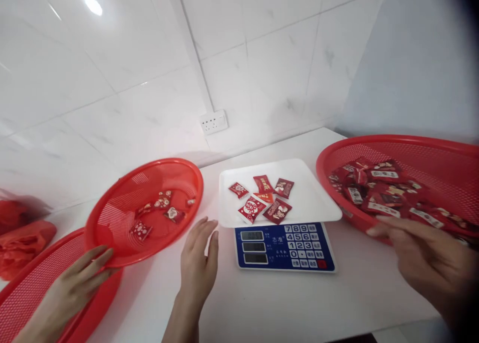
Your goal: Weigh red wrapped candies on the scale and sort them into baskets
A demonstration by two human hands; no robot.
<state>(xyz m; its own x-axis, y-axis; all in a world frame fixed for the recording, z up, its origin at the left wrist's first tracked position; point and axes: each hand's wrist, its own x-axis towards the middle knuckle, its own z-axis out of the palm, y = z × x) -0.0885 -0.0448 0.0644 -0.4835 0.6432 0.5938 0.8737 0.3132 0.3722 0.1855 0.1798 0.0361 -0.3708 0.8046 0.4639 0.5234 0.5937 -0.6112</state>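
Left hand [199, 260]: fingers pointing away from wearer, thumb apart, nothing seen in it, just beside the left edge of the white tray [310, 198]. Right hand [426, 260]: fingers pointing left, thumb and fingertips near each other, at the near rim of the big basket [411, 141]; blurred, can't tell if it grips anything.

Candy packets [277, 211] lie flat on the tray, between the two hands, ahead and right of the left hand. Mixed headings: the small packet [238, 189] nearest the left hand has its long axis slanting from far left to near right; the red-and-white packet [251, 209] beside it slants the other way, far right to near left. An orange packet [265, 197] is partly covered, axis unclear.

Tray's long axis runs left hand to right hand. Scale [329, 253] sits under it, panel toward wearer, long side also left to right; display digits too dim to read.

More packets heaped every which way beyond the right hand, inside the big basket. Left of the left hand, a third hand [77, 283], seemingly another person's, is clamped on the rim of a tilted small basket [119, 203] holding a few packets.
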